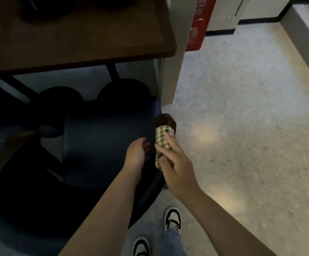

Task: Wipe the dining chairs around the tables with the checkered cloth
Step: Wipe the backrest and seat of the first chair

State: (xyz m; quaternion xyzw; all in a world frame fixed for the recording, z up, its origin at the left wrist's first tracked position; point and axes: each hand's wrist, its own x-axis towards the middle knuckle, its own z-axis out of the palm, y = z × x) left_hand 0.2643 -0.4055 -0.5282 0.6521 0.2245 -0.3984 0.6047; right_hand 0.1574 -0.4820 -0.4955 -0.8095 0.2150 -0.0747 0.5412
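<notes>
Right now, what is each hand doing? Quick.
Left hand: rests on the dark chair seat, fingers relaxed, holding nothing.
Right hand: grips the checkered cloth against the chair's wooden armrest.

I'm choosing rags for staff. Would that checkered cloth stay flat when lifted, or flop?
Probably flops: the checkered cloth bunches and drapes round the right hand gripping it. It looks thin, so likely light. The woven surface seems unlikely to slip.

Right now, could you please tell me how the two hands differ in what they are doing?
The right hand grips the checkered cloth against the chair's wooden armrest; the left hand holds nothing. The right hand is over the armrest, the left over the dark seat. Both are at the same chair.
</notes>
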